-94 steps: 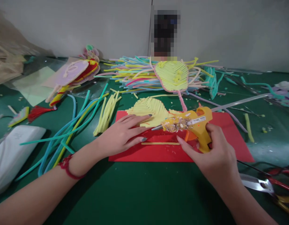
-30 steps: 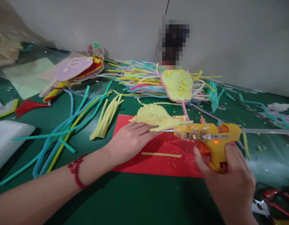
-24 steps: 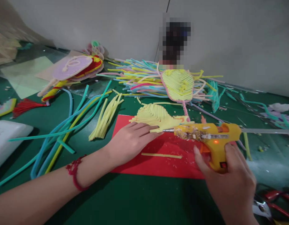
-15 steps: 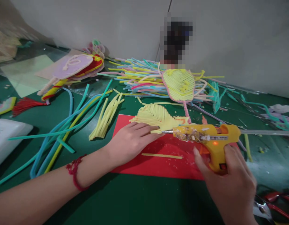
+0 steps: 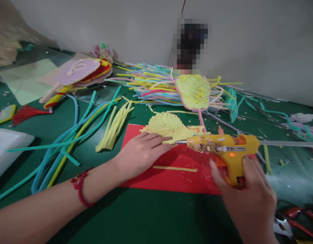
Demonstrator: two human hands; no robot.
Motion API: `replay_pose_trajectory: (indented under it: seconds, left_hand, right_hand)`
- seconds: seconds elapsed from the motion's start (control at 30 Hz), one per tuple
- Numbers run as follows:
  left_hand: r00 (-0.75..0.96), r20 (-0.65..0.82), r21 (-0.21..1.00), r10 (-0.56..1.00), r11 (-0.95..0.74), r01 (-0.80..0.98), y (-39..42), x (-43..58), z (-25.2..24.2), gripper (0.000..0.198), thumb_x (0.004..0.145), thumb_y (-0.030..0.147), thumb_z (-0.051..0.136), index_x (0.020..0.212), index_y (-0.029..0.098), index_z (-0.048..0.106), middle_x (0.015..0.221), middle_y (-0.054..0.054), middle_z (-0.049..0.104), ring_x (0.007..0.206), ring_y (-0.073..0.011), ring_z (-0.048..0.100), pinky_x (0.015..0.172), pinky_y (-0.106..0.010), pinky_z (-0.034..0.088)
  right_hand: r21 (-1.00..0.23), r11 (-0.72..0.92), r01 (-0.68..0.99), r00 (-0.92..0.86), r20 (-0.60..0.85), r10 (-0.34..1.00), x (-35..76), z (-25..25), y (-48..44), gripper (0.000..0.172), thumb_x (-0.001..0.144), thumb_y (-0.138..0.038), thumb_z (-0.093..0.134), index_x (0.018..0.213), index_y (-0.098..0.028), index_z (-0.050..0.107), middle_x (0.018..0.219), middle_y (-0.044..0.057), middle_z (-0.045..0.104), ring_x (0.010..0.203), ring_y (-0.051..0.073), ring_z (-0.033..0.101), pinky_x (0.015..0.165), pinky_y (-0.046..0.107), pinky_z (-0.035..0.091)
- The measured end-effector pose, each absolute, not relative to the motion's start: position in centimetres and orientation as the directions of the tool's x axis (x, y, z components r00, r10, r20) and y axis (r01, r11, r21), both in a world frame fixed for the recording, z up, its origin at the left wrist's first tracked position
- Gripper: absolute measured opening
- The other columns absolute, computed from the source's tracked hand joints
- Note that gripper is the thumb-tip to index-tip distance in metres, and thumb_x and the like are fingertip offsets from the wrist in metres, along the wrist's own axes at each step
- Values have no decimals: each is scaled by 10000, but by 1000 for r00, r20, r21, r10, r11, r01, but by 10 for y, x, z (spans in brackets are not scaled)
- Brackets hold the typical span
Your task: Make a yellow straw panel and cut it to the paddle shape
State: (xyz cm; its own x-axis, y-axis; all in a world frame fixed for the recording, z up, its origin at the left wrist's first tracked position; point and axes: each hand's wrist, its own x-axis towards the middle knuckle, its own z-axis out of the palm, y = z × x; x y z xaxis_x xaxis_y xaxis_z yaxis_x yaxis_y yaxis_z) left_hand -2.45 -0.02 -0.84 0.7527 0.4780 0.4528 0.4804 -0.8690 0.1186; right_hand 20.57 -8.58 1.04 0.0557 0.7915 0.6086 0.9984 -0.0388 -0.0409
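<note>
My right hand (image 5: 250, 193) is wrapped round the grip of a yellow hot glue gun (image 5: 232, 156), its small light glowing orange. The gun's nozzle points left, right by the fingertips of my left hand (image 5: 143, 154). That hand lies at the lower edge of a pale yellow leaf-shaped piece (image 5: 169, 123) made of pipe cleaner strips. Its thumb and index finger pinch a yellow pipe cleaner strip, mostly hidden by the fingers. Under the hands is a red sheet (image 5: 146, 183), with one loose yellow strip (image 5: 175, 168) on it.
A bundle of cut yellow strips (image 5: 115, 127) and long bent pipe cleaners (image 5: 75, 139) lie left. Behind are a finished yellow fan shape (image 5: 193, 91), a pile of coloured pipe cleaners (image 5: 146, 81) and a lilac fan (image 5: 77, 72). Red-handled pliers (image 5: 295, 217) rest lower right.
The yellow strip end showing between my left fingers and the nozzle is now less visible. Both hands and the glue gun stay almost in place; the view shifts slightly.
</note>
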Motion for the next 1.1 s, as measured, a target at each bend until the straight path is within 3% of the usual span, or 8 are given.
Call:
replay_pose_trajectory:
  seconds: [0.17,0.57,1.1]
  left_hand:
    - [748,465,121,473,-872,475,0,-25,-9,285,928,125,406,1151,142,583,1101,-80,691,988,-191,641,835,-318,516]
    - [751,443,152,489,-867,474,-1,-26,-9,296,926,120,410,1161,138,590,1105,-69,690,994,-197,634,850,-327,515]
    - [729,465,169,502,-859,483,0,-27,-9,327,953,142,343,1118,138,625,1109,-77,691,995,-198,641,817,-331,533]
  right_hand:
    - [-3,-17,1000,15,637,771,209,11,-86,274,798,-422,604,745,-175,498,693,69,581,583,184,600,438,264,392]
    - [-45,-59,997,74,607,791,212,9,-84,274,807,-407,595,853,-138,572,696,45,560,583,163,575,523,253,465]
    - [-137,-158,978,207,541,815,222,12,-89,303,797,-477,569,776,-184,494,691,22,498,598,158,521,515,263,379]
